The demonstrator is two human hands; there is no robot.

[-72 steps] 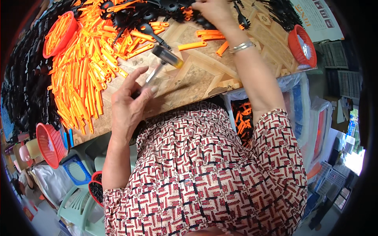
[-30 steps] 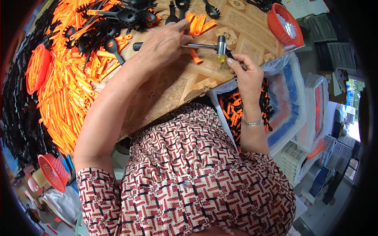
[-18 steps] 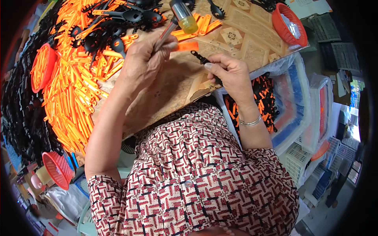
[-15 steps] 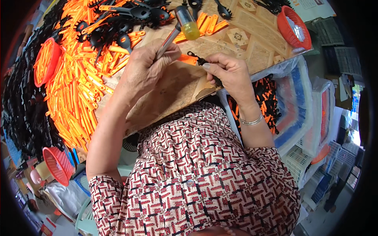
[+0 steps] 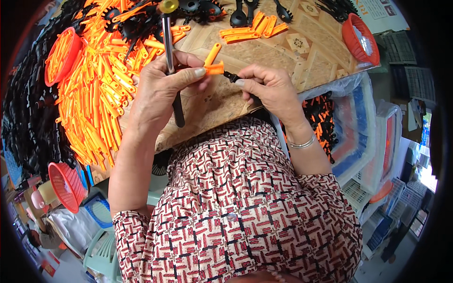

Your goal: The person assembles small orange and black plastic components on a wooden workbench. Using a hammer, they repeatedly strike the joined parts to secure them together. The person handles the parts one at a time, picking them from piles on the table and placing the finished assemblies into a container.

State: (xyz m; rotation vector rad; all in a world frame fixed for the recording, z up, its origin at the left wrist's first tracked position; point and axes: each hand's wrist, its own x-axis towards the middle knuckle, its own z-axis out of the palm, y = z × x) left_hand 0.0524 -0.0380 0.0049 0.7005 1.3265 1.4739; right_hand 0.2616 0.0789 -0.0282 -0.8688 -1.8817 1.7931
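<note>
My left hand [image 5: 163, 87] is closed round a mallet [image 5: 167, 42] with a metal shaft, a yellow-faced head at the top edge and a black grip pointing down. Its thumb and fingers also pinch an orange plastic handle piece [image 5: 215, 70]. A second orange strip [image 5: 213, 54] slants up just behind that piece; whether they are joined I cannot tell. My right hand [image 5: 268, 86] pinches a black plastic utensil part [image 5: 231, 76]. Its narrow tip points at the orange piece's end, close to it, and the rest is mostly hidden by the fingers.
A large heap of orange handles [image 5: 96, 104] covers the table's left, beside black parts [image 5: 30, 108]. Black spoon-like heads [image 5: 238, 16] and several orange handles [image 5: 238, 33] lie at the back. A red basket [image 5: 351, 40] stands far right. Assembled black-and-orange pieces [image 5: 321, 118] sit below the right edge.
The mallet has swung from slanting over the table to upright in my left hand, head farther away. My left fingers now pinch the orange piece, brought up to the black part's tip.
</note>
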